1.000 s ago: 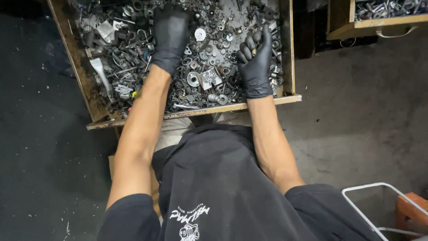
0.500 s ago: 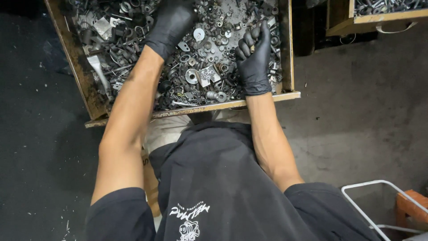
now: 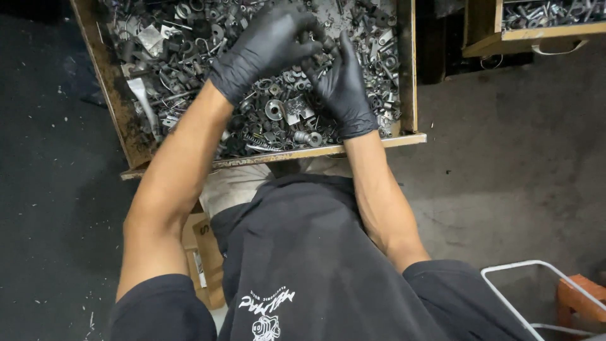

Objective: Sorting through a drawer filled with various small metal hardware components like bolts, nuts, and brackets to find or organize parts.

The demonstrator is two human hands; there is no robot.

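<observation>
Concrete floor [image 3: 505,183] surrounds the wooden tray [image 3: 278,155] of scrap metal; both hands' fingers [image 3: 297,28] pinch small parts.

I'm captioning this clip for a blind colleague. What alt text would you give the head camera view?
Two black-gloved hands, left hand and right hand, meet fingertip to fingertip over a wooden tray heaped with mixed metal hardware, pinching a small metal part between them. The person wears a black shirt; a second tray sits at upper right on the concrete floor.
</observation>
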